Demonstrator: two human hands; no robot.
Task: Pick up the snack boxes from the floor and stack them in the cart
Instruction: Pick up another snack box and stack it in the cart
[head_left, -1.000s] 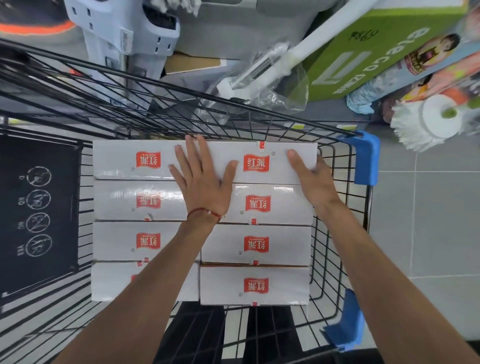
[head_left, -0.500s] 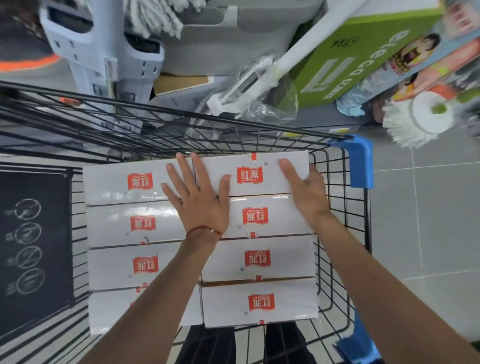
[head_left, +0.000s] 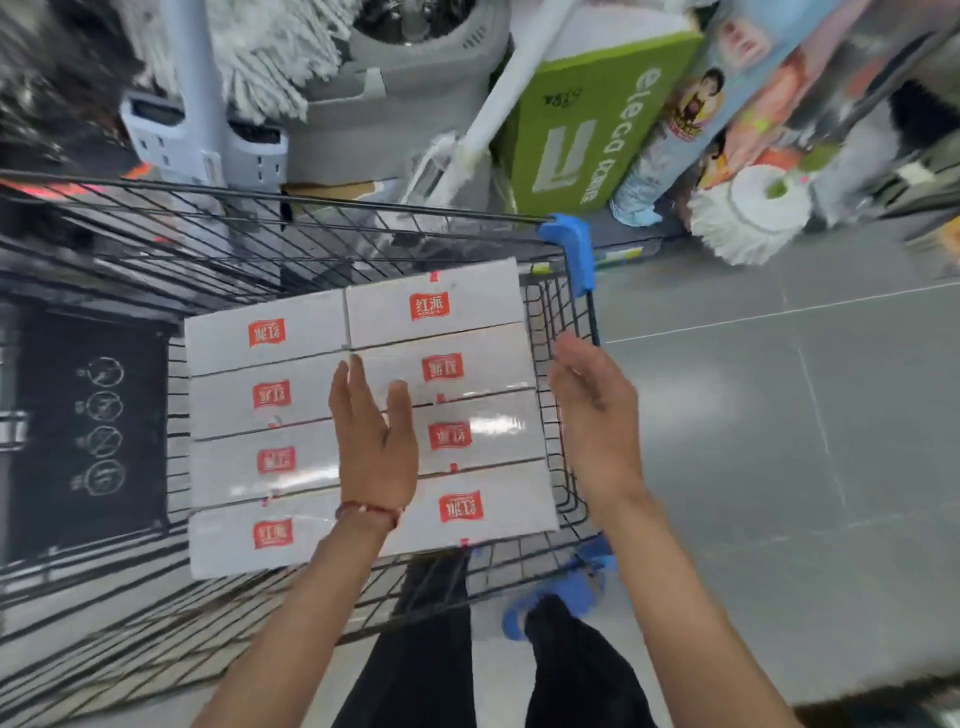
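1. Neatly packed in the wire cart (head_left: 551, 312), eight white snack boxes (head_left: 270, 431) lie in two columns of four.
2. Each box has a red label (head_left: 429, 306) reading "红派".
3. Left hand (head_left: 374, 441) is over the boxes with straight fingers; right hand (head_left: 597, 415) is beside the cart, relaxed. Both hold nothing.
4. Beyond the cart, a green box (head_left: 587, 119) reads "eleca".

A red cord bracelet (head_left: 369, 512) rings the left wrist. Black trousers (head_left: 415, 665) and a blue shoe (head_left: 563, 592) show at six o'clock.

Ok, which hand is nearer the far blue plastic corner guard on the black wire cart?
Right. The right hand hovers just short of the blue corner guard, beside the wire cart; the left hand is over the white snack boxes.
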